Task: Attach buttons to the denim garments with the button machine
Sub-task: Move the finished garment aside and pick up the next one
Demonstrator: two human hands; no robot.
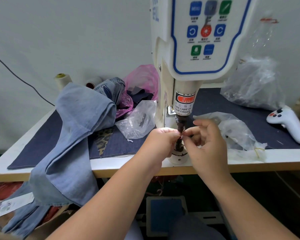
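Observation:
The white button machine (197, 49) stands at the table's middle, its dark punch head (180, 123) pointing down at the round lower die (178, 156). My left hand (160, 141) and my right hand (206, 137) meet at the tip of the punch, fingertips pinched together around a small part there; the part itself is too small to make out. A light-blue denim garment (73, 135) lies folded on the left and hangs over the table's front edge. No fabric lies under the punch.
Clear plastic bags (139, 120) (232, 129) lie on either side of the machine, a bigger one (253, 84) at the back right. A pink bag (144, 78), denim scraps and thread cones (62, 80) sit behind. A white handheld controller (289, 123) lies at the right. A foot pedal (166, 215) sits below.

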